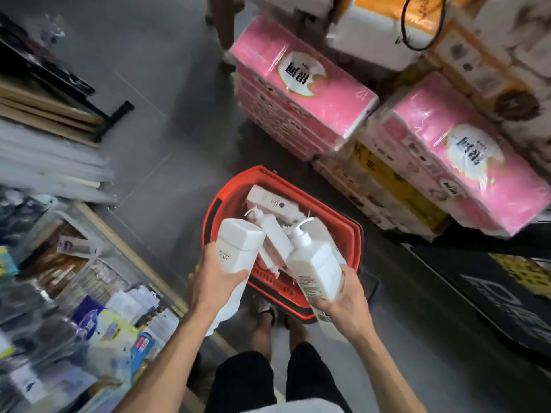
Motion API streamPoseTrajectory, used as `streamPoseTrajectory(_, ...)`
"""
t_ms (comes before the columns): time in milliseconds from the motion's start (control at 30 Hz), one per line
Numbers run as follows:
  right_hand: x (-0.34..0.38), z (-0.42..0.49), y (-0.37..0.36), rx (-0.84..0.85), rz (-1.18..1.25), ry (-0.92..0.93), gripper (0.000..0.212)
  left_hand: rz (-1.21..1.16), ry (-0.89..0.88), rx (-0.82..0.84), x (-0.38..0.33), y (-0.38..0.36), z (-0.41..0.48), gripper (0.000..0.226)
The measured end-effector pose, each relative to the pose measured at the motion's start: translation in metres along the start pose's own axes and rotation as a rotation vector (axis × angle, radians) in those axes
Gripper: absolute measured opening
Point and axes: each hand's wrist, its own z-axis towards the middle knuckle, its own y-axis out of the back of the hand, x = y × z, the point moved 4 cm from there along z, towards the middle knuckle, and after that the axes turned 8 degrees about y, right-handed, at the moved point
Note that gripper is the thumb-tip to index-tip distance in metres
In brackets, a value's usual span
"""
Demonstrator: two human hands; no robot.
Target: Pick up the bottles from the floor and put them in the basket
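A red plastic basket (356,234) stands on the grey floor in front of my feet. Inside it lie white pump bottles, one long one (272,201) at the far side and another (275,238) in the middle. My left hand (213,281) grips a white square-capped bottle (237,248) over the basket's left rim. My right hand (347,293) grips a white pump bottle (316,263), pump pointing away, over the basket's right part. Further white bottles show below each hand, partly hidden by my wrists.
Stacked pink tissue packs (301,93) and yellow packs (384,186) stand to the right of the basket. A low shelf of packaged goods (89,293) runs along the left. A dark mat (489,293) lies at the lower right. Grey floor (167,162) stretches ahead.
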Motion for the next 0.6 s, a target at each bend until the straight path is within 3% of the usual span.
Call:
streamPoseTrajectory(267,-0.063,0.088,-0.061,-0.017,0.049,-0.085,0.068,0.041,0.008,0.045,-0.017,-0.095,0.091,0.077)
streamPoseTrajectory(400,-0.102,0.130,-0.095,-0.030,0.081,-0.127,0.073,0.042,0.046,0.030,-0.019,-0.138,0.136,0.077)
streamPoseTrajectory(600,-0.152,0.158,-0.139,-0.090,0.092,-0.199,0.078,0.104,-0.036,0.003,-0.018,-0.176,0.193,0.080)
